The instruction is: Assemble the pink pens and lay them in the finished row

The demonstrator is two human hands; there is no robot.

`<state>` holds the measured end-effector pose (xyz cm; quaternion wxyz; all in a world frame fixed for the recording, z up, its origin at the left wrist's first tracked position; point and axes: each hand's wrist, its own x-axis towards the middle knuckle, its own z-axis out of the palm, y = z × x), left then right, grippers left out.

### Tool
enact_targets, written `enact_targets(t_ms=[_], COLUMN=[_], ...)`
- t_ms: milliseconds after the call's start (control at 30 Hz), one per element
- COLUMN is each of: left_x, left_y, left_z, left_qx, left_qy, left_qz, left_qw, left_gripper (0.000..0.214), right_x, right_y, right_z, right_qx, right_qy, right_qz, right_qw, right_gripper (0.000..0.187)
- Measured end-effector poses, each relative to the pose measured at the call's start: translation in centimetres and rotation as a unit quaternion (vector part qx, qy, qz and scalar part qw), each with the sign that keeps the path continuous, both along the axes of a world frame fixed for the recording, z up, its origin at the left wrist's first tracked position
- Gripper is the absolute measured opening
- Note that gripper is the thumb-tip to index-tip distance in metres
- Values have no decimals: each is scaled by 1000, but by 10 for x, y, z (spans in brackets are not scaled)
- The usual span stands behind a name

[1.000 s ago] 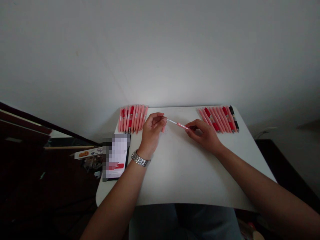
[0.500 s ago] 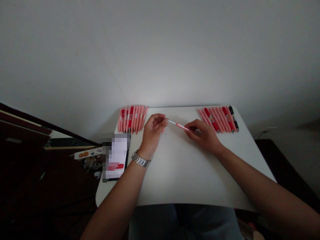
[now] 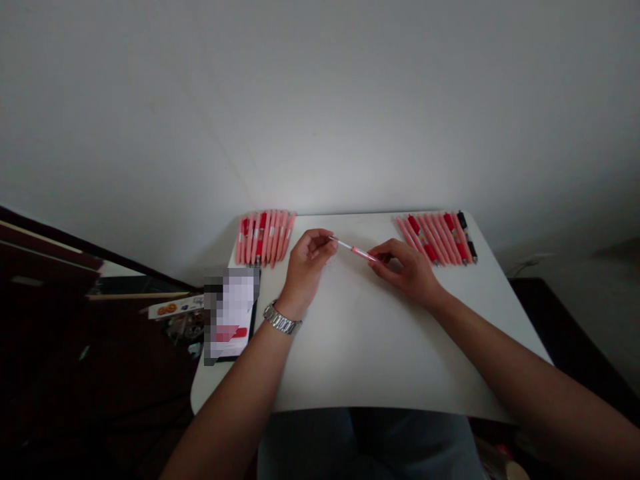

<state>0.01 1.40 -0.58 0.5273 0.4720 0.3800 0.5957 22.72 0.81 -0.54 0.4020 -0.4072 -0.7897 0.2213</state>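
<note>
Between my hands, above the table, a thin white pen refill (image 3: 344, 245) sticks out of a pink pen barrel (image 3: 363, 254). My left hand (image 3: 309, 261), with a metal watch at the wrist, is closed on the refill's far end by thumb and fingertips. The barrel's right end is pinched in my right hand (image 3: 404, 268), which hides part of it. Barrel and refill form one line, slanting down to the right.
A row of pink and red pens (image 3: 265, 237) lies at the back left of the white table (image 3: 380, 360). Another row of pens (image 3: 440, 239), with a black one at its end, lies back right. A phone (image 3: 235, 317) rests at the left edge. Behind stands a wall.
My left thumb and fingers have shifted slightly on the refill's end. A small pink bit seen under the left fingers is now out of sight. The right hand stays nearly still.
</note>
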Motion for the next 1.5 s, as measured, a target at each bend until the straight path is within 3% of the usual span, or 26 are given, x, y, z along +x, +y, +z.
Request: enact_targets(t_ms=[367,567,667,900,1500], left_x=[-1,-2,-6,-15,-19], left_y=[0,1,1,1,0], left_z=[0,1,6,12,5], left_qx=[2,18,41,116,148], left_qy=[-2,20,50,218,450], left_qz=[-15,5,43,138,145], left_qw=[1000,1000,997,959,869], left_gripper=[27,24,17,8,10], right_x=[0,0,1,1,0], right_y=[0,0,1,2,0], right_z=[2,0,0,1,3], right_qx=[-7,-7,-10,-10,-20], right_qy=[12,20,25,29,32], right_qz=[0,-7,-8,-21,-34], right_qw=[1000,1000,1000,999,999], right_gripper=[15,15,15,18,12])
